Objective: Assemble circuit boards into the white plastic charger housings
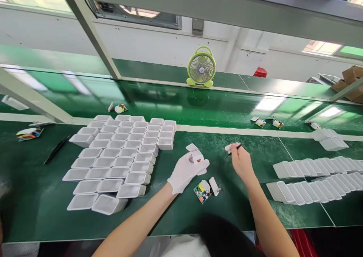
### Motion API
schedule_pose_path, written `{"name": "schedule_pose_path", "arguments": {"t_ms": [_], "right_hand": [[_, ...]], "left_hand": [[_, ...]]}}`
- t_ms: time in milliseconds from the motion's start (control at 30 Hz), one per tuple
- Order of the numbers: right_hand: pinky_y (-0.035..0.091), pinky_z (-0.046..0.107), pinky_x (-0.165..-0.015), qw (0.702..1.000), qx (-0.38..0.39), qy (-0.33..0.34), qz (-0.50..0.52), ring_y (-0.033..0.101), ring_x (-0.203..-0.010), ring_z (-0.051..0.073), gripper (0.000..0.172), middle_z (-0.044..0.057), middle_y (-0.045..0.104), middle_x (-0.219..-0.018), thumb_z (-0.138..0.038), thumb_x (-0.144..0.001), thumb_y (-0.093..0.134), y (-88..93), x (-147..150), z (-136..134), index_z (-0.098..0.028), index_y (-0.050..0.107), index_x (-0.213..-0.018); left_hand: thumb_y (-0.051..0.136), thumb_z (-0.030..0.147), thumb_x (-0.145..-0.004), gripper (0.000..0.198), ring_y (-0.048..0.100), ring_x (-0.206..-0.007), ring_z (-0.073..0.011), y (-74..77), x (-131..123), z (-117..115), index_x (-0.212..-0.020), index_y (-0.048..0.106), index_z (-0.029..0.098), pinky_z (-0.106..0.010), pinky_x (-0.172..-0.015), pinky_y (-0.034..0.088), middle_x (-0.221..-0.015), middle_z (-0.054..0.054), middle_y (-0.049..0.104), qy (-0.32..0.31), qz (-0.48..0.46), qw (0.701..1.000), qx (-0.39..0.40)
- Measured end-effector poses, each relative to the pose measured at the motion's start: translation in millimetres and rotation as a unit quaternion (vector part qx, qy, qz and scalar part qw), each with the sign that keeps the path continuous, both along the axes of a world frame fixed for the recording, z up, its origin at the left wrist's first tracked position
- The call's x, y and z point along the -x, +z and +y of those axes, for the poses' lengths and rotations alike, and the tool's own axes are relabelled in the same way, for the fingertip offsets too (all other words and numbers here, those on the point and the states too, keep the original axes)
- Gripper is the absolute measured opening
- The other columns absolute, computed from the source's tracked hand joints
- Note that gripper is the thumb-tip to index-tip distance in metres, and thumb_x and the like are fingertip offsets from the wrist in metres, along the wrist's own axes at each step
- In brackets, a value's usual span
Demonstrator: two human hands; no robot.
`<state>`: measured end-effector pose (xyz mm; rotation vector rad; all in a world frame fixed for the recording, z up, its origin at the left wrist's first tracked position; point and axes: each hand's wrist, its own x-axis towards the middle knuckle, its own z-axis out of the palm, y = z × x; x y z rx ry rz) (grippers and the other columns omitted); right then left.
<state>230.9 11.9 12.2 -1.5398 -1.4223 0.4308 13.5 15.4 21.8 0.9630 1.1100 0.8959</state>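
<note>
My left hand (185,170), in a white glove, is closed around a small white plastic case (197,157) with a dark and orange mark on its face. A white flap-like piece (192,147) sticks out just beyond it. To the right, my right hand (241,160) is raised over the bench, pinching a slim black tool (239,146) whose kind is too small to tell. Something white shows at its fingertips. Between my forearms lies a circuit board (202,192) with yellow and white components, beside a white end piece (214,186).
Rows of open white plastic cases (121,161) cover the left bench. More white cases (300,192) lean in two lines at right. Several circuit boards (260,123) lie along the back, and a black pen-like tool (56,149) at left. A green fan (201,67) stands behind.
</note>
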Motion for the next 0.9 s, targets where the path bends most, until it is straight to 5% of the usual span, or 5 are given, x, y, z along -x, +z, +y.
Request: {"name": "schedule_pose_path", "arguments": {"t_ms": [100, 233, 500, 900], "right_hand": [[0.055, 0.031, -0.051, 0.994, -0.011, 0.068, 0.080, 0.064, -0.052, 0.018, 0.051, 0.003, 0.067, -0.061, -0.058, -0.102, 0.042, 22.1, 15, -19, -0.018, 0.069, -0.085], [0.063, 0.032, -0.061, 0.981, -0.101, 0.148, 0.080, 0.075, -0.069, 0.020, 0.005, 0.003, 0.078, -0.082, -0.027, -0.090, 0.073, 39.9, 45, -44, -0.023, 0.074, -0.093], [0.060, 0.029, -0.063, 0.955, -0.221, 0.164, -0.113, 0.073, -0.072, 0.018, 0.031, 0.001, 0.079, -0.088, -0.005, -0.086, 0.069, 37.1, 62, -49, -0.028, 0.074, -0.106], [0.057, 0.028, -0.062, 0.941, -0.227, 0.165, -0.188, 0.070, -0.070, 0.016, 0.025, 0.001, 0.077, -0.086, -0.006, -0.089, 0.066, 36.9, 66, -45, -0.026, 0.069, -0.105]], "left_hand": [[0.087, 0.034, -0.062, 0.035, 0.052, -0.054, -0.0089, -2.2, -1, 1, -0.066, 0.056, 0.017, -0.023, -0.051, 0.047, -0.063, 0.003, 0.056, -0.023, -0.001, 0.999, 0.024], [0.088, 0.032, -0.061, 0.033, 0.058, -0.059, -0.0109, -6.1, -3, -2, -0.073, 0.062, 0.016, -0.023, -0.055, 0.051, -0.067, 0.002, 0.062, -0.025, 0.010, 0.999, 0.029], [0.084, 0.024, -0.063, 0.027, 0.064, -0.067, -0.0140, -8.7, -2, -4, -0.080, 0.065, 0.017, -0.023, -0.058, 0.053, -0.072, 0.002, 0.066, -0.013, 0.083, 0.996, 0.009], [0.081, 0.017, -0.060, 0.025, 0.067, -0.073, -0.0167, 2.4, 0, -4, -0.079, 0.065, 0.018, -0.023, -0.060, 0.049, -0.077, 0.000, 0.072, 0.006, 0.161, 0.987, -0.020]]}}
